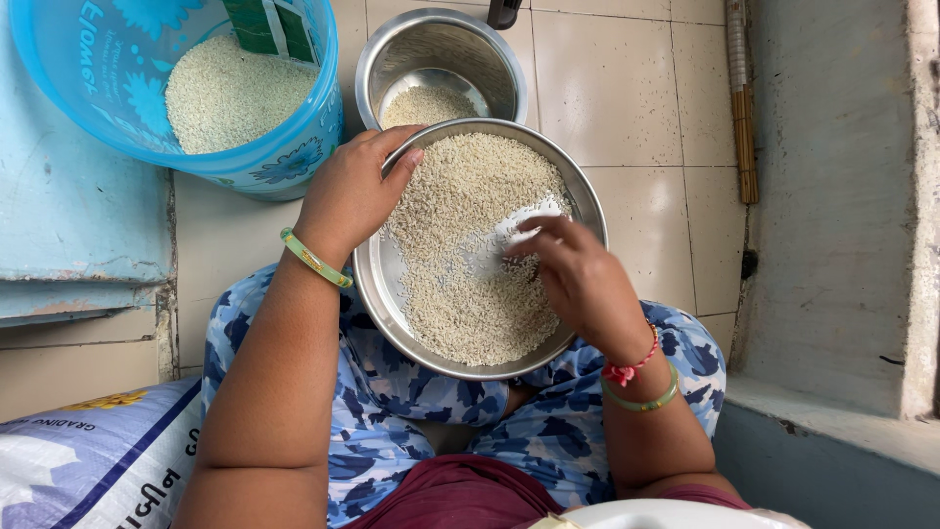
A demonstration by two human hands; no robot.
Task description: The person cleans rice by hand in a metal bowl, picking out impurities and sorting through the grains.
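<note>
Even, soft daylight; faint shadows only. Mild glare on the steel plate (387,294) rim. Right hand (578,279) fingertips motion-blurred. Slight wide-angle distortion at edges.

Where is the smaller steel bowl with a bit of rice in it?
In the head view, the small steel bowl stands on the tiled floor at top centre, just beyond the big steel plate of rice and right of the blue plastic tub.

Shiny smooth metal plate (387,294); matt grainy rice (470,255), glossy blue plastic tub (294,137); polished steel bowl (441,49), glazed floor tiles (627,98)
</note>
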